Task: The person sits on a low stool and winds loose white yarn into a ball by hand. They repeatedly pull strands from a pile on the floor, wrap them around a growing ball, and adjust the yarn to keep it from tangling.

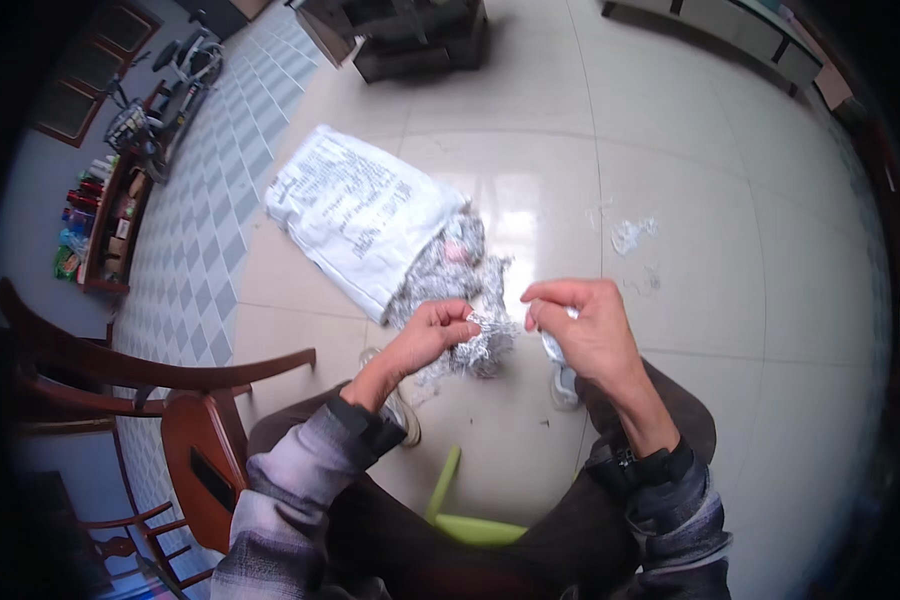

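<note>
My left hand pinches a clump of silvery, shredded-looking material between thumb and fingers. To its right, my right hand is raised with thumb and index finger curled close together; a whitish, shiny piece shows behind its palm, and whether the hand holds it is unclear. Beyond my hands a white woven sack with printed writing lies on the floor. From its mouth spills a heap of similar grey, stringy material, with a pink bit in it.
Whitish scraps lie on the tiled floor at the right. A wooden chair with a dark flat object on its seat stands at the left. Part of a green stool shows between my legs. A black stand is at the top.
</note>
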The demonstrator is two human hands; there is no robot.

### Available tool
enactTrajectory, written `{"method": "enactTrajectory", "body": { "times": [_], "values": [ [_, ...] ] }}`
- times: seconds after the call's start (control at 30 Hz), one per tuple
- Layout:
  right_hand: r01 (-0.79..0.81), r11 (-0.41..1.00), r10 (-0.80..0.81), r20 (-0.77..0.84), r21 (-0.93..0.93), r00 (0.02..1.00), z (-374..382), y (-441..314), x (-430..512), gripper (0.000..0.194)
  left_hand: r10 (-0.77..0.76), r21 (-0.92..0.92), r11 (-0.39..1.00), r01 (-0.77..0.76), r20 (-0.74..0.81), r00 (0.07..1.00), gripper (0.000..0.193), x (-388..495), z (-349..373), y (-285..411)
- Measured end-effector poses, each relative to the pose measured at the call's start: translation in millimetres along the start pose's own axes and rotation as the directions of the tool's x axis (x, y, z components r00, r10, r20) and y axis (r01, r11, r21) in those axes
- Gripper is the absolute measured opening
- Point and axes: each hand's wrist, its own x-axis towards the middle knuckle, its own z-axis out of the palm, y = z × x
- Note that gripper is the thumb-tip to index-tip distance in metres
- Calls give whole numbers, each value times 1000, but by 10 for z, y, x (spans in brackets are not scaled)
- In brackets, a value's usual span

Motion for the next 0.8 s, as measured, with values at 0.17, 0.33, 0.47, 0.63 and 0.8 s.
{"method": "enactTrajectory", "body": {
  "times": [0.17,0.33,0.47,0.63,0.8],
  "values": [
    [127,986,-123,44,-111,991,143,-152,-56,21,113,-17,993,-114,-51,992,14,-386,49,560],
    [243,918,-233,69,-313,970,318,-294,179,19,176,-188,961,-201,-138,975,15,-436,-42,435],
    [382,807,-372,114,-451,921,445,-352,366,17,111,-252,951,-179,-262,959,16,-472,-247,333],
    [265,892,-223,152,-367,963,586,-322,419,15,71,-251,952,-176,-379,923,15,-569,-365,347],
    [158,961,-103,238,-226,966,710,-320,373,18,79,-258,945,-201,-416,906,13,-663,-373,345]
  ]
}}
